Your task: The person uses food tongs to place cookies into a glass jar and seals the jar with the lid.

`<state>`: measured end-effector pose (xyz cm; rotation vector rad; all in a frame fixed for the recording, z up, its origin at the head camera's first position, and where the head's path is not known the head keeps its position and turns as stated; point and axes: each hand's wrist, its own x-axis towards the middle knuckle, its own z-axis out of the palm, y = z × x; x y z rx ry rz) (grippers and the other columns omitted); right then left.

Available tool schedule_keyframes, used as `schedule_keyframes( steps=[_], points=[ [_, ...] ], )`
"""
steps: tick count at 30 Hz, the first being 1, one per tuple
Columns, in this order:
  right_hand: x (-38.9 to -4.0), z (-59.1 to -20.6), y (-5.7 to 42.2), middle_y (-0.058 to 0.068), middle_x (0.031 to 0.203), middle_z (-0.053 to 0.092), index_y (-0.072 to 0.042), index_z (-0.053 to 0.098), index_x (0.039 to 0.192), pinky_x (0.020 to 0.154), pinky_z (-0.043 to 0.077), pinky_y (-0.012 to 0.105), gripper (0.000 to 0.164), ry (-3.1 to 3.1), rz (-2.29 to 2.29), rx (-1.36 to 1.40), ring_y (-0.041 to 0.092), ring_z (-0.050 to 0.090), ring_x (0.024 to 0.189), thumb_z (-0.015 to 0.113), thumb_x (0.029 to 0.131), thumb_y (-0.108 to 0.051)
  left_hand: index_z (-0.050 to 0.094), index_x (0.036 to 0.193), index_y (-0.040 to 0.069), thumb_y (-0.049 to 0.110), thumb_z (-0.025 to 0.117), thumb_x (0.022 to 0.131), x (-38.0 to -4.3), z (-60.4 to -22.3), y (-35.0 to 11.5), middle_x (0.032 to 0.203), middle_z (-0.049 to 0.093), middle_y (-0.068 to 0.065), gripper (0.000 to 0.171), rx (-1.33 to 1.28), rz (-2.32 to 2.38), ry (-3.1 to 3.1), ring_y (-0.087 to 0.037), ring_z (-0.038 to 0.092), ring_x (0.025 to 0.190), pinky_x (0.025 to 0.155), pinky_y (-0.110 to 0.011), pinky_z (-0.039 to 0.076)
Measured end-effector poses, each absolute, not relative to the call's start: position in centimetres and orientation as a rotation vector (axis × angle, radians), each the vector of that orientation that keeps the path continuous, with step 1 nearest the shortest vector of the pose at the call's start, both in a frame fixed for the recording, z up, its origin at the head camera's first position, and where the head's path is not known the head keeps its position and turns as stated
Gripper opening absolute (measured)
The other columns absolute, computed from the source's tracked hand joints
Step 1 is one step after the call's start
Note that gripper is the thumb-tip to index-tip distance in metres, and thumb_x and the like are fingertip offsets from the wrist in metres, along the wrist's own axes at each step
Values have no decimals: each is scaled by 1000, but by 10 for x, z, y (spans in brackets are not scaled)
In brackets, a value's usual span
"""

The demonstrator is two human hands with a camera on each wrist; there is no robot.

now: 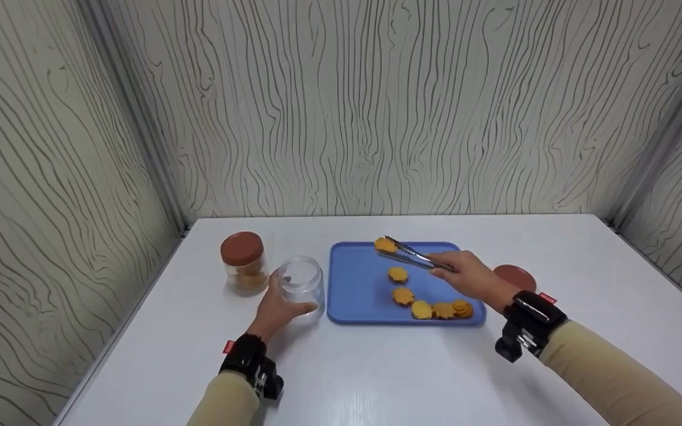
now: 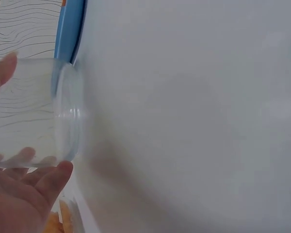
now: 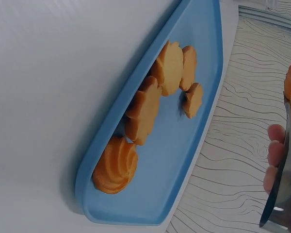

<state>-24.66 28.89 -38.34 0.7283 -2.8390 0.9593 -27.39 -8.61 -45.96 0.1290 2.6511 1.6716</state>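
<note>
My left hand (image 1: 277,306) grips a clear, lidless jar (image 1: 302,284) from its left side, thumb in front and fingers behind. No cookie shows inside that jar. My right hand (image 1: 466,271) holds metal tongs (image 1: 415,257) over the tray, and their tips pinch a golden cookie (image 1: 385,244) above the surface. On the blue tray (image 1: 356,284) lie several scalloped cookies (image 1: 403,296), most along the near right edge. In the right wrist view a swirled cookie (image 3: 115,165) sits in the tray's corner, and the tongs (image 3: 286,179) run along the right border.
A second jar (image 1: 246,275) with a brown-red lid (image 1: 242,248) and cookies inside stands left of the open jar. Another brown-red lid (image 1: 515,277) lies right of the tray, partly behind my right wrist. A patterned wall (image 1: 341,118) rises behind the white table (image 1: 353,373).
</note>
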Motion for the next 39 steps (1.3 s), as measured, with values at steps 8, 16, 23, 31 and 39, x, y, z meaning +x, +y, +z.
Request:
schedule_keyframes(
  steps=[8,16,23,31,39],
  points=[
    [-247,-387,283,18,108,65,11,54,130,65,41,27,37,-2825,983,748,18,51,77,56,98,-8,21,147,-1,17,88,69,-270,-459,-87,143,41,-26,104,109,1683,2631,-39,39,131,109,-53,29],
    [-247,-388,278,15,104,65,12,54,130,65,40,27,37,-2831,980,762,17,49,76,56,98,-8,21,146,-4,16,87,70,-271,-460,-86,141,42,-27,102,128,1673,2640,-39,41,129,109,-52,31],
    [-249,-384,271,11,96,63,10,54,131,63,38,27,37,-2827,998,777,15,46,71,55,98,-7,22,145,-6,15,88,69,-275,-461,-85,140,43,-28,103,197,1691,2661,-39,43,127,107,-52,32],
    [-252,-383,259,24,116,64,10,54,131,73,46,35,37,-2802,974,823,24,59,90,54,99,-9,23,146,-3,15,89,68,-275,-460,-85,142,42,-27,104,162,1692,2654,-39,41,130,109,-51,31],
    [-255,-383,253,25,116,64,12,53,131,73,45,35,38,-2789,1019,834,22,56,86,55,99,-8,23,146,-2,16,89,68,-275,-459,-86,142,42,-25,104,123,1695,2643,-37,41,130,109,-51,31]
  ],
)
